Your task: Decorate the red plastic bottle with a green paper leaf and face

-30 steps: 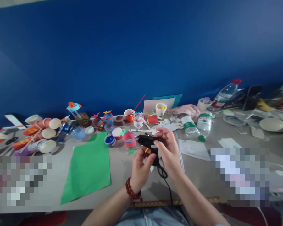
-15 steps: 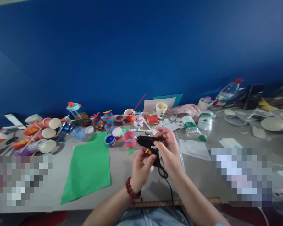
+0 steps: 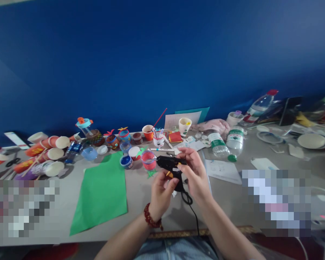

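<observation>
Head view: both hands support a black plastic glue gun with an orange trigger (image 3: 166, 162) above the grey table (image 3: 141, 206), in front of the wearer. Its nozzle points left, toward a clear cup with pink-red contents (image 3: 148, 165); whether the tip touches the cup cannot be determined.

Left hand (image 3: 161, 191): fingers curled at the handle and trigger, thumb against the near face of the handle. A bracelet of dark red beads (image 3: 151, 217) encircles the wrist. Right hand (image 3: 196, 175): fingers bent around the rear of the gun body, thumb pressed on its side, upper fingers slightly spread. A black cable (image 3: 194, 213) runs below the handle, looped at its upper part.

Labels: the gun body carries a small white label, illegible at this size. Two clear plastic bottles, one tilted (image 3: 217, 146) and one beside it with a green cap (image 3: 235, 141), bear green-and-white labels; their print is unreadable. Marks on the white paper sheet (image 3: 223, 171) to the right are likewise illegible. A plain green paper sheet (image 3: 103, 195) lies left of the hands.
</observation>
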Tool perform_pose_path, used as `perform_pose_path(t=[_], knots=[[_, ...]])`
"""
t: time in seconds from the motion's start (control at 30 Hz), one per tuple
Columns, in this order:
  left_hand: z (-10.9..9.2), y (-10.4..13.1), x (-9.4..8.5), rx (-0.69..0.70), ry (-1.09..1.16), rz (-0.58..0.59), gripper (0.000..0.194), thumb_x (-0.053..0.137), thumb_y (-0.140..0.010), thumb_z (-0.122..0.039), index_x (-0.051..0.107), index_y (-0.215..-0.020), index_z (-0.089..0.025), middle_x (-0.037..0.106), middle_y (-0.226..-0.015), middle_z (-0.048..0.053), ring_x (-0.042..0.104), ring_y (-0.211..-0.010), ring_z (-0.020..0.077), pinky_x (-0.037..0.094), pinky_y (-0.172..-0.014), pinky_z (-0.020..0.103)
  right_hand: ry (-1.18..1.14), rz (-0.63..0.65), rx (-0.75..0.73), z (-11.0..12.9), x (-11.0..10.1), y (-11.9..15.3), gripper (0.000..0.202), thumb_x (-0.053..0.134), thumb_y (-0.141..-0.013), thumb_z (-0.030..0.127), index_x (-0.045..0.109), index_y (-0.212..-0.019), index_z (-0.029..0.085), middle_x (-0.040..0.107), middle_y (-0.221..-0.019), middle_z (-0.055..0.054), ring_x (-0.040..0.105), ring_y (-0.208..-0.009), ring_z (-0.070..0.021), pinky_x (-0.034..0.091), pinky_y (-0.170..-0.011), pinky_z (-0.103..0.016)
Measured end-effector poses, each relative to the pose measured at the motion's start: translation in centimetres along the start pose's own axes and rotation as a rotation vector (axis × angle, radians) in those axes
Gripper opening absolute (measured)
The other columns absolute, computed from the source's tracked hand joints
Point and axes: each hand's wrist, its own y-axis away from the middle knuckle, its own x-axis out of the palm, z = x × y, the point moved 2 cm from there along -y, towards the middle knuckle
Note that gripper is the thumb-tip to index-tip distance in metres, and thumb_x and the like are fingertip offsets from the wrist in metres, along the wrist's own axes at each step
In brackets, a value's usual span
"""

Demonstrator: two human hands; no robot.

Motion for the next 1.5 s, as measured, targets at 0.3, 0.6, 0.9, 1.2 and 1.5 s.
perform_pose_path(t=[0.3, 0.6, 0.9, 1.2, 1.5], knots=[[0.2, 0.0, 0.1, -0.004, 0.007, -0.006, 0.026, 0.070, -0.080, -0.040, 0.066, -0.093, -0.018, 0.068, -0.093, 0.006, 0.061, -0.086, 0.0189, 0.048, -0.082, 0.030, -0.010, -0.025, -0.008, 0.2, 0.3, -0.1, 0.033, 0.060, -0.077, 0.016, 0.056, -0.109, 0.025, 0.058, -0.089, 0.000, 0.058, -0.084, -0.0167, 0.047, -0.075, -0.028], [0.2, 0.0, -0.1, 0.029, -0.060, 0.000, 0.026, 0.068, -0.081, -0.040, 0.066, -0.095, -0.018, 0.068, -0.097, 0.007, 0.061, -0.090, 0.0204, 0.048, -0.084, 0.031, 0.003, -0.012, 0.015, 0.4, 0.3, -0.1, 0.033, 0.058, -0.074, 0.014, 0.060, -0.105, 0.025, 0.057, -0.088, 0.000, 0.055, -0.083, -0.0170, 0.046, -0.073, -0.027], [0.6, -0.2, 0.0, 0.000, -0.008, -0.024, 0.029, 0.070, -0.079, -0.042, 0.066, -0.096, -0.018, 0.068, -0.093, 0.007, 0.062, -0.088, 0.0210, 0.049, -0.083, 0.031, -0.011, -0.063, 0.045, -0.1, 0.5, -0.4, 0.033, 0.060, -0.072, 0.015, 0.058, -0.103, 0.024, 0.056, -0.086, 0.000, 0.054, -0.079, -0.0160, 0.045, -0.070, -0.026], [0.9, -0.1, -0.7, 0.028, -0.078, -0.047, 0.029, 0.071, -0.078, -0.041, 0.067, -0.095, -0.018, 0.068, -0.091, 0.006, 0.062, -0.088, 0.0211, 0.049, -0.081, 0.030, 0.044, 0.037, 0.027, -0.1, 0.2, -0.6, 0.033, 0.058, -0.073, 0.014, 0.059, -0.104, 0.024, 0.057, -0.085, 0.001, 0.054, -0.078, -0.0150, 0.044, -0.067, -0.025], [1.3, -0.2, -0.9, 0.077, -0.154, -0.001, 0.028, 0.065, -0.084, -0.040, 0.066, -0.100, -0.017, 0.068, -0.096, 0.009, 0.062, -0.088, 0.0210, 0.049, -0.081, 0.031, 0.019, 0.015, 0.015, -0.3, 0.4, -0.5, 0.032, 0.059, -0.072, 0.013, 0.060, -0.102, 0.024, 0.059, -0.088, 0.000, 0.055, -0.082, -0.0153, 0.045, -0.073, -0.026]])
